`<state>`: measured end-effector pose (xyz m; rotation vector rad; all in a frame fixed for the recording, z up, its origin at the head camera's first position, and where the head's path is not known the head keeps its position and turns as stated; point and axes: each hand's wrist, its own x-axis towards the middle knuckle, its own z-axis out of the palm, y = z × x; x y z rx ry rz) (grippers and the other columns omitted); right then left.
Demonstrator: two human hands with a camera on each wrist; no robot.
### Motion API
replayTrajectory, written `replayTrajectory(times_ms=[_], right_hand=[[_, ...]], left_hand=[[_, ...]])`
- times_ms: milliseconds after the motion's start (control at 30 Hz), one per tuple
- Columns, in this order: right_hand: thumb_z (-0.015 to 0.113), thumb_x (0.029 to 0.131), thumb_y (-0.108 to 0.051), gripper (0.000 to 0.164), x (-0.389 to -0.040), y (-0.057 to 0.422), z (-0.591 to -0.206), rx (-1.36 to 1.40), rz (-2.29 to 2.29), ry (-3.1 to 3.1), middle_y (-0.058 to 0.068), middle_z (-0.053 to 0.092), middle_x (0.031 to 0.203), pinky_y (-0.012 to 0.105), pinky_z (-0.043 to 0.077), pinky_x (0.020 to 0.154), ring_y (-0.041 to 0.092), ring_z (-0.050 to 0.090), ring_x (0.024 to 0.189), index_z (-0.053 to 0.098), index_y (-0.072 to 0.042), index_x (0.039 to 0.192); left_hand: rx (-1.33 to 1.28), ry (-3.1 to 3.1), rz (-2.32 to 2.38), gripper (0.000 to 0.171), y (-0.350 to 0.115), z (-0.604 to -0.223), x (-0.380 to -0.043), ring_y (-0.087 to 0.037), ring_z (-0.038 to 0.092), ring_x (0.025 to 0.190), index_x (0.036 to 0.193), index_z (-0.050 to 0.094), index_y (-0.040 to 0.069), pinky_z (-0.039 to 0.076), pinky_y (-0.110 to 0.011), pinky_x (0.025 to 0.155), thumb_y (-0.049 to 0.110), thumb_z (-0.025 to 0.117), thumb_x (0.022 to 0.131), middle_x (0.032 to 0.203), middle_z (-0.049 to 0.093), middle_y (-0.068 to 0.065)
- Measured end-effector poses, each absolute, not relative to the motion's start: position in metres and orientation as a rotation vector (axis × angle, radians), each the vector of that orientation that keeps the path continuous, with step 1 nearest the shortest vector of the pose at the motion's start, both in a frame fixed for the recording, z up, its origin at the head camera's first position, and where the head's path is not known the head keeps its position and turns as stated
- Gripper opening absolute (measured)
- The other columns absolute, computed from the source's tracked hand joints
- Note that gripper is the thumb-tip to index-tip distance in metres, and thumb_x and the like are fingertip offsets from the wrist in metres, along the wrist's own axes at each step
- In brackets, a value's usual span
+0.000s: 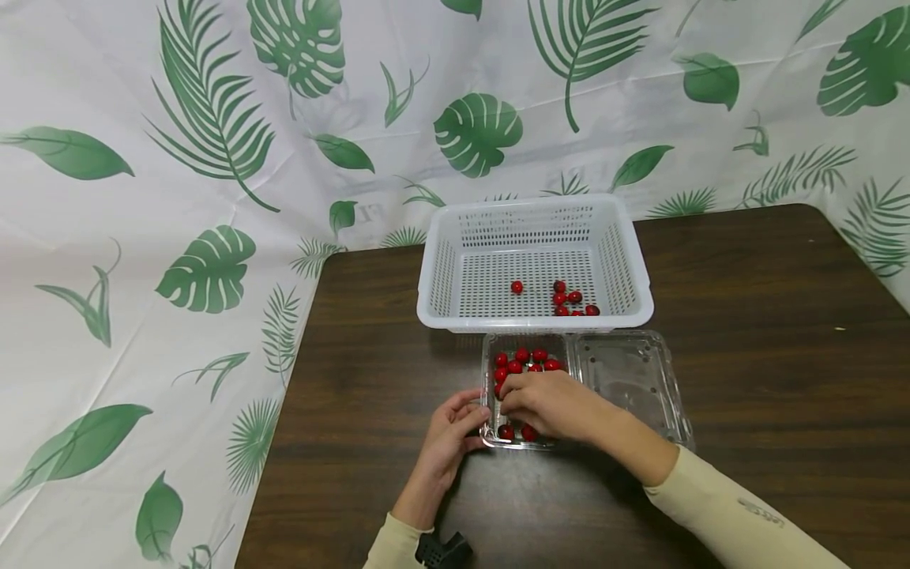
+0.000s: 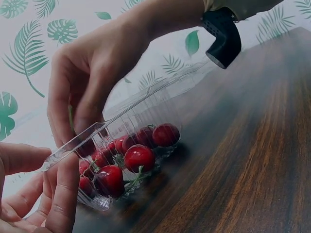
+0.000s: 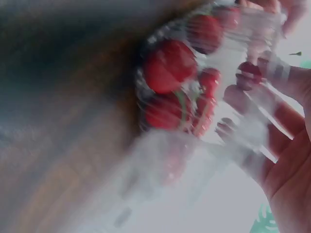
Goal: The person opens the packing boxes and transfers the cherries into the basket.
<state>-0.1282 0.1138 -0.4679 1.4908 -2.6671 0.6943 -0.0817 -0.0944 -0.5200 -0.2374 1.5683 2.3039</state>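
Observation:
A clear plastic clamshell box (image 1: 569,348) lies unfolded, its left half holding several red cherries (image 1: 522,356). Thumb and fingers of my left hand (image 1: 453,432) pinch the left rim of that half. My right hand (image 1: 550,403) reaches down into the same half with bent fingers. Through the plastic in the right wrist view, a dark cherry (image 3: 250,75) shows between the right thumb and fingers. A thin green stem (image 2: 71,119) sticks up beside those fingers in the left wrist view. The right hand covers part of the box's middle in the head view.
Behind the box stands a white perforated basket (image 1: 533,323) with several cherries (image 1: 560,299) on its floor. The transparent lid half (image 1: 629,379) lies flat to the right, under the right forearm's far side. A leaf-patterned cloth (image 1: 398,95) hangs behind the dark wooden table (image 1: 341,395).

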Motion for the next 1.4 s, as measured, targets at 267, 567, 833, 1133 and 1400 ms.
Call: replayTrajectory(times_ms=[267,567,833,1133,1400], right_hand=[[0.076,0.087,-0.015,0.012,-0.135,0.125,-0.445,1.442,0.694,-2.609,-0.004,0.066,0.104,0.029,0.057,0.077,0.009,0.064,0.089,0.076,-0.015,0.098],[0.077,0.085,-0.013,0.014,-0.146,0.137,-0.43,1.385,0.709,-2.494,-0.006,0.065,0.104,0.029,0.056,0.076,0.009,0.063,0.091,0.076,-0.015,0.099],[0.079,0.084,-0.017,0.017,-0.152,0.148,-0.415,1.311,0.701,-2.526,-0.007,0.065,0.105,0.03,0.056,0.077,0.008,0.063,0.091,0.076,-0.017,0.101],[0.079,0.084,-0.017,0.016,-0.162,0.163,-0.41,1.125,0.715,-2.561,-0.002,0.066,0.104,0.034,0.058,0.073,0.014,0.065,0.087,0.076,-0.013,0.1],[0.077,0.085,-0.013,0.016,-0.17,0.177,-0.413,0.914,0.713,-2.632,0.0,0.067,0.106,0.041,0.057,0.077,0.02,0.065,0.092,0.076,-0.01,0.101]], left_hand=[[-0.225,1.579,2.306,0.043,-0.094,-0.521,-0.081,-0.014,0.059,0.075,0.129,0.05,-0.009,0.055,-0.022,0.055,0.002,0.065,0.09,0.088,0.061,-0.003],[-0.239,1.576,2.309,0.043,-0.094,-0.521,-0.081,-0.013,0.059,0.073,0.129,0.05,-0.01,0.055,-0.023,0.054,0.001,0.065,0.09,0.088,0.061,-0.002],[-0.241,1.575,2.31,0.044,-0.095,-0.521,-0.08,-0.013,0.059,0.073,0.129,0.05,-0.01,0.055,-0.023,0.054,0.001,0.065,0.089,0.089,0.061,-0.002],[-0.243,1.583,2.305,0.043,-0.094,-0.521,-0.08,-0.014,0.059,0.074,0.129,0.051,-0.009,0.055,-0.024,0.054,0.001,0.065,0.09,0.09,0.061,-0.003],[-0.251,1.58,2.309,0.044,-0.094,-0.52,-0.08,-0.014,0.059,0.074,0.128,0.052,-0.009,0.055,-0.023,0.054,0.002,0.068,0.088,0.089,0.061,-0.003]])
